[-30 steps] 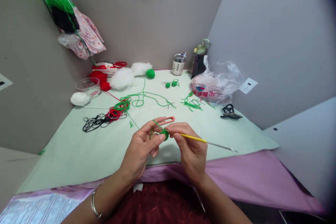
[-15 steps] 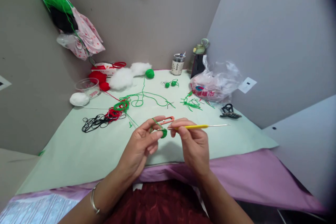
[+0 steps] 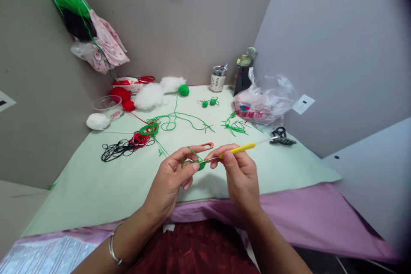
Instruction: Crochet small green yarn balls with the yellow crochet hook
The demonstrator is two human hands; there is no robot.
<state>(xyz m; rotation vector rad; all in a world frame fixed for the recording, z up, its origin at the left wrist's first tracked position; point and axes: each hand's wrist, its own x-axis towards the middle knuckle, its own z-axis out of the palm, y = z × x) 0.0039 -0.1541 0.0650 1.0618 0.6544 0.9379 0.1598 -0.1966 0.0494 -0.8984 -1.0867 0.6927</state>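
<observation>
Between thumb and fingers, my left hand [image 3: 175,172] pinches a small green crochet piece [image 3: 202,165]. Green yarn runs up from the piece over my left index finger. My right hand [image 3: 240,175] is closed around the yellow handle of a crochet hook [image 3: 239,149]. Its thin metal tip reaches left to the green piece, at my left thumb. An orange stitch marker [image 3: 208,146] shows just above my left fingertips; what carries it is hidden. Part of the green piece lies behind my fingers.
Tangled green, red and black yarn [image 3: 118,150] lies left of my hands. Farther back are white stuffing [image 3: 149,96], a green ball [image 3: 183,90], a pen cup [image 3: 217,80] and a plastic bag [image 3: 261,102]. A black claw clip [image 3: 282,137] lies at right, near loose green yarn ends [image 3: 235,127].
The crochet hook has tilted, its right end rising and its tip pointing lower into the green piece. My right hand has turned slightly with it; my left hand keeps its pinch.
</observation>
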